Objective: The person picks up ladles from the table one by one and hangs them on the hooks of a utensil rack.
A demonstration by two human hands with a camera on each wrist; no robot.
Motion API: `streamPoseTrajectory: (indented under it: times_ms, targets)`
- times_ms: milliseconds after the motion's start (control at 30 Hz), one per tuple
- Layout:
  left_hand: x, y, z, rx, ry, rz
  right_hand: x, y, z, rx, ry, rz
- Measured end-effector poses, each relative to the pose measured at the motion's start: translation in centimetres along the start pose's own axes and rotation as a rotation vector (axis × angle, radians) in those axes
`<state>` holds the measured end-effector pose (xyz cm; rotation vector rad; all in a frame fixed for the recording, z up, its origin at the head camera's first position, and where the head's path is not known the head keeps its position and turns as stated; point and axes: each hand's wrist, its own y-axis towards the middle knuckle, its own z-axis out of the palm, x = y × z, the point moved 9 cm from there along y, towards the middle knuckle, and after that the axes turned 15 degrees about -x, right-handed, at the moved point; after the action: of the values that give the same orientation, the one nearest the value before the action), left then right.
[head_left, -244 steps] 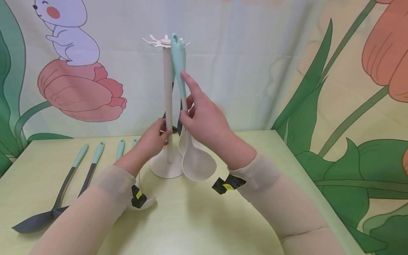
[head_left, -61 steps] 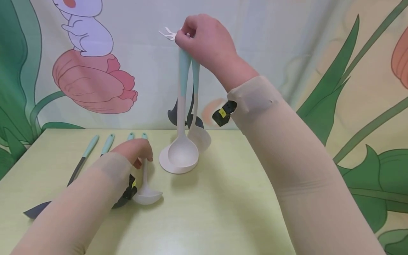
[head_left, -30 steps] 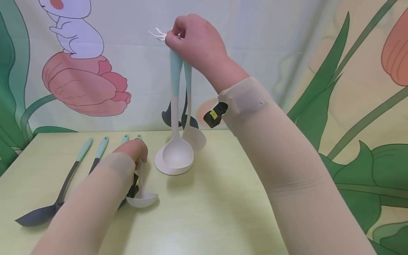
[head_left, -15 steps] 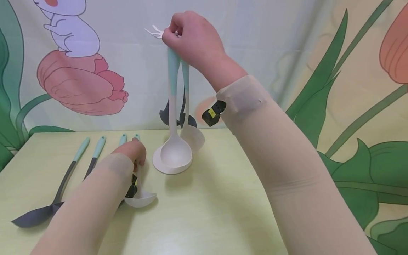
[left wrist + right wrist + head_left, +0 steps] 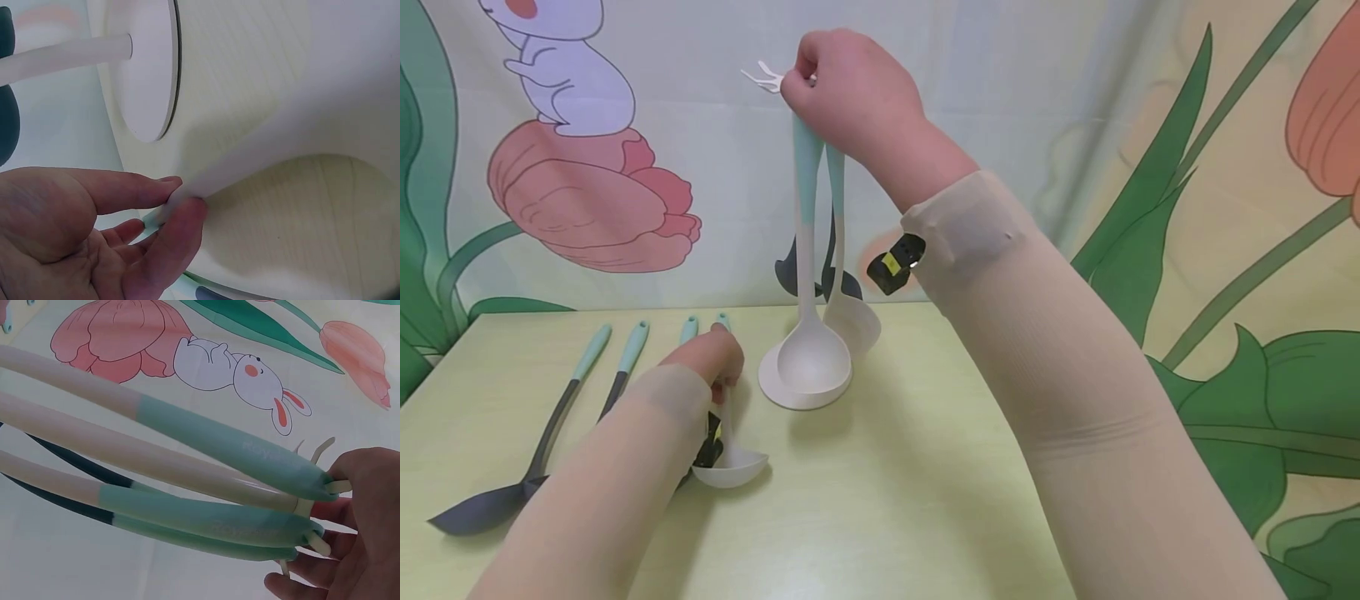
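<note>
My left hand (image 5: 718, 354) pinches the handle of a white ladle (image 5: 730, 475) between thumb and fingers. That ladle has a teal grip and lies on the table; in the left wrist view its pale shaft (image 5: 240, 159) runs away from the fingertips. High up, my right hand (image 5: 857, 92) grips the top of a white utensil rack (image 5: 767, 379), its fingers behind the hooks in the right wrist view. From the rack hang a white ladle (image 5: 812, 358), a second white utensil (image 5: 857, 325) and dark-headed utensils (image 5: 788, 271), their teal handles (image 5: 231, 453) on the hooks.
Left of the lying ladle, more teal-handled utensils lie on the pale table (image 5: 910, 500), among them a black turner (image 5: 482, 510). My left forearm covers part of them. A printed cloth (image 5: 1000, 167) with flowers and a rabbit hangs behind the table.
From the rack's post, my left hand has moved down to the lying ladle. My right hand has gone from a hanging ladle's handle up to the rack's top. Both barely moved in the last second.
</note>
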<state>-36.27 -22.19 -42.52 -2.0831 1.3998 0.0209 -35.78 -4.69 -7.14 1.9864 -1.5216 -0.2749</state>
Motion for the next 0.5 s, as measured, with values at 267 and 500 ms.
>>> streamPoseTrajectory:
  times_ms: [267,500]
  targets:
    - [-1.0,1.8,-0.1,-0.117,-0.046,0.074,0.0,0.1,0.0,-0.009,-0.037,-0.013]
    - [-1.7,2.2,-1.5,-0.224,-0.205,0.132,-0.4,0.1,0.1,-0.028,-0.044,-0.020]
